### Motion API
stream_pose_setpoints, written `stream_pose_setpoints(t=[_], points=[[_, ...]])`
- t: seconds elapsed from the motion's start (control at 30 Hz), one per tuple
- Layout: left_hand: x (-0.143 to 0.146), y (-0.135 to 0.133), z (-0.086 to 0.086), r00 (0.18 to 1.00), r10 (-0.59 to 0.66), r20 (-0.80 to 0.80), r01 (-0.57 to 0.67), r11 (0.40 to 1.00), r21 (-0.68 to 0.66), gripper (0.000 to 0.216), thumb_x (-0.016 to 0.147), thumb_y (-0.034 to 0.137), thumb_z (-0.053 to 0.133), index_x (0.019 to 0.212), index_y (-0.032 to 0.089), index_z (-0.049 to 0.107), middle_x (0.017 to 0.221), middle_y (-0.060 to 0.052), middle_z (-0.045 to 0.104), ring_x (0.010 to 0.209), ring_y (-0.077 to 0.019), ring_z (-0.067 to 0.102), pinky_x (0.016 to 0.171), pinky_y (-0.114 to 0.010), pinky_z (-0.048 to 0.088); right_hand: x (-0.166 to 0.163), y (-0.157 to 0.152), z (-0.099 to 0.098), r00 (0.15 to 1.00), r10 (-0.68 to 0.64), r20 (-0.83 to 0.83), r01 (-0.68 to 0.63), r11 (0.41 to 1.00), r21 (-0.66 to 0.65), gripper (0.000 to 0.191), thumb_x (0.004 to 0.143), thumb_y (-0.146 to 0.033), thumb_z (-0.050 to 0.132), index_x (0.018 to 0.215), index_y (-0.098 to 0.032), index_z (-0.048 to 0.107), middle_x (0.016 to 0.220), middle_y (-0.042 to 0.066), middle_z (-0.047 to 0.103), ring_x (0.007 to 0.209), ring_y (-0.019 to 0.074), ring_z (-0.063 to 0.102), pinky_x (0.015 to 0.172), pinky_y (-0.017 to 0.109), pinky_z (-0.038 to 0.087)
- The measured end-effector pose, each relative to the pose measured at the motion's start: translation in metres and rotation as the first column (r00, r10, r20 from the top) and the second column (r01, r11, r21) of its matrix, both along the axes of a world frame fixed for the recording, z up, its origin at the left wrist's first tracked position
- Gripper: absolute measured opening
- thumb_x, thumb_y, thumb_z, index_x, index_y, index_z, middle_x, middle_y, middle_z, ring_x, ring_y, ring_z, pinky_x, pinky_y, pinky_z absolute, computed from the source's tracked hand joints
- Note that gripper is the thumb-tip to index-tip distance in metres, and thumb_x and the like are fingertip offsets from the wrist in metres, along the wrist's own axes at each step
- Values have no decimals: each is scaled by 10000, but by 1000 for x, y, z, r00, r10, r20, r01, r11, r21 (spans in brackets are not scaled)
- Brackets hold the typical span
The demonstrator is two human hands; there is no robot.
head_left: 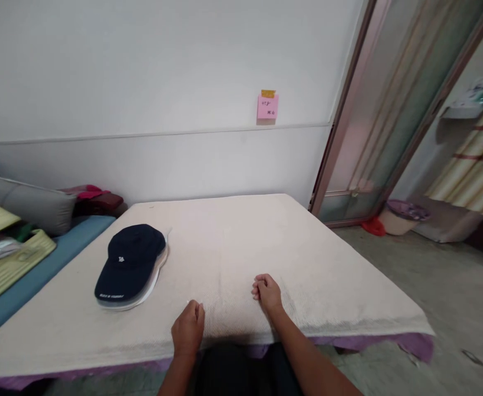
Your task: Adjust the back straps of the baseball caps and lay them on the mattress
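A dark navy cap [131,263] lies on top of a stack of other caps on the cream cloth [241,247] that covers the table, at the left. My left hand [188,327] rests near the front edge, its fingers curled in with nothing seen in them. My right hand [267,292] rests a little farther in and to the right, fingers also curled loosely, empty. Both hands sit to the right of the cap and apart from it.
A blue mat with yellow-green folded items [8,258] and a grey cushion [22,206] lies at the left. A pink sticky note [267,105] hangs on the white wall. At the right are a sliding glass door [390,110] and a bin [402,216] on the floor.
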State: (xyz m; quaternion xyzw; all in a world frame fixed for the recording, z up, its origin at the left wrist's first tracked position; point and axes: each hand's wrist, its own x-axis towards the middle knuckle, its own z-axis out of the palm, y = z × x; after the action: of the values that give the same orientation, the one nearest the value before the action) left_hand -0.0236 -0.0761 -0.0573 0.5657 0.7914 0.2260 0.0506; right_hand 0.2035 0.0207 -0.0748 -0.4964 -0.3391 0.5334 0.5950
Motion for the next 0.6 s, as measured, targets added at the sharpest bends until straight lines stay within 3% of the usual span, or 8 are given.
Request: stream_pose_setpoints(t=[0.3, 0.6], points=[[-4, 3, 6, 994, -59, -96, 45, 990, -135, 240, 887, 361, 380, 752, 228, 527, 683, -10, 626, 629, -171, 555, 540, -298, 194, -6, -4, -1, 995, -16, 102, 13, 1000, 22, 180, 626, -289, 520, 772, -184, 520, 558, -52, 529, 419, 85, 492, 349, 170, 329], [9, 6, 14, 989, 65, -133, -93, 972, -214, 313, 884, 438, 310, 782, 246, 535, 717, -39, 649, 679, -217, 596, 540, -299, 243, 1, -13, -2, 982, 74, 176, -88, 994, 72, 151, 672, -261, 480, 783, -180, 542, 573, -39, 536, 451, 102, 513, 369, 181, 354]])
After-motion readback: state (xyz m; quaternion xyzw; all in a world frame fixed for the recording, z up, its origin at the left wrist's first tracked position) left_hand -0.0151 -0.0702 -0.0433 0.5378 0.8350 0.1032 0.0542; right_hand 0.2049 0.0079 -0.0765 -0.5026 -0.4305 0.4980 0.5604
